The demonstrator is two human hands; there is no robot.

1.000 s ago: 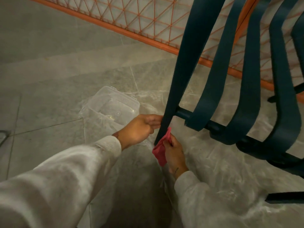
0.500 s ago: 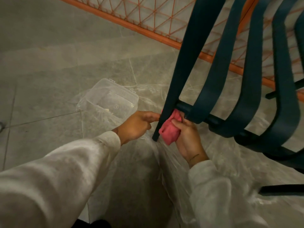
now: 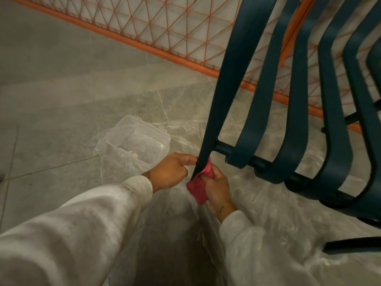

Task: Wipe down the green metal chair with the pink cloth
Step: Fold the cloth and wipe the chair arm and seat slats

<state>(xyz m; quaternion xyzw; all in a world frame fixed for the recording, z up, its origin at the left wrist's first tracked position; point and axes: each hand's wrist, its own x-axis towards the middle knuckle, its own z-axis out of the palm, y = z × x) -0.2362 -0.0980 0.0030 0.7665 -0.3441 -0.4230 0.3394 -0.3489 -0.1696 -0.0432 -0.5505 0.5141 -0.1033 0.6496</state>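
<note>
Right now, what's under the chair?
A clear plastic sheet spread over the tiled floor lies under the chair. Its slats, the sleeves and the right hand with the cloth cover parts; what's beneath them can't be seen.

From my feed I look down on a floor (image 3: 61, 96) of large grey stone-look tiles, with thin grout lines running across it. An orange metal grille (image 3: 165, 21) crosses the top of my view on a slant, its thin rods forming a lattice of triangles above a thicker bottom rail (image 3: 123, 39). Behind it I make out only a pale surface. A clear plastic sheet (image 3: 268, 203), creased and shiny, lies over the nearer tiles. At its left edge sits a clear plastic container (image 3: 142, 141). The light is dim and even, with a soft darker patch low in my view.
</note>
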